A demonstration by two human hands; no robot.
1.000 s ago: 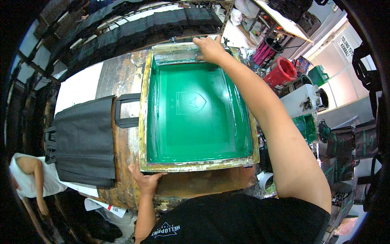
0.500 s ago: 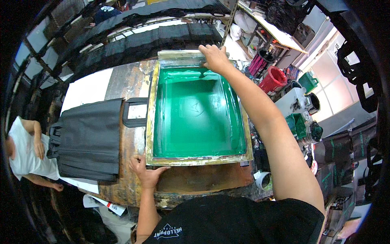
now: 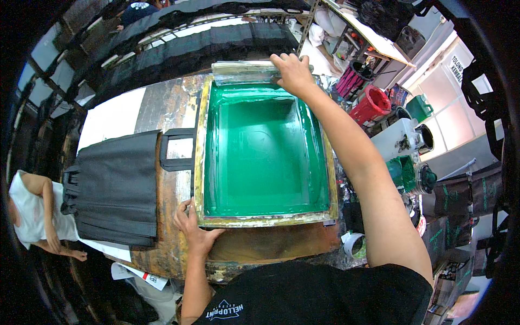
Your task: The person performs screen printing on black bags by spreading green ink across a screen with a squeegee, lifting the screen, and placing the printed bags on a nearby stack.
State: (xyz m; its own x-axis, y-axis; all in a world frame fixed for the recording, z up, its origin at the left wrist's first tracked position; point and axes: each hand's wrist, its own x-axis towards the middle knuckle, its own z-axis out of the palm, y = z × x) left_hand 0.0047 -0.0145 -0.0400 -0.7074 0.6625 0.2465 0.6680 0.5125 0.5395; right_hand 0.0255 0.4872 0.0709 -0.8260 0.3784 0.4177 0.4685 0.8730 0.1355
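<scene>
A screen-printing frame (image 3: pixel 199 162) with a wooden rim lies before me, its mesh (image 3: pixel 260 157) covered in wet green ink. At its far end my right hand (image 3: pixel 295 75) is closed over the top of a wide squeegee (image 3: pixel 238 71). The squeegee rests near the far rim; its lower edge is hard to see. My left hand (image 3: pixel 196 233) is at the near left corner of the frame, fingers along the left side and thumb stretched out below the near edge. Black bag handles (image 3: pixel 177 163) stick out from under the frame's left side.
A stack of black bags (image 3: pixel 116 189) lies left on the stained table (image 3: pixel 162 105). A person in a white top (image 3: pixel 40 206) stands beyond it. Ink tubs, one red (image 3: pixel 374 103) and one green (image 3: pixel 400 170), crowd the right. More black bags (image 3: pixel 216 49) hang or lie behind.
The view has shifted slightly. The outline mark visible in the middle of the green mesh has become faint. Both hands stay on the frame and squeegee.
</scene>
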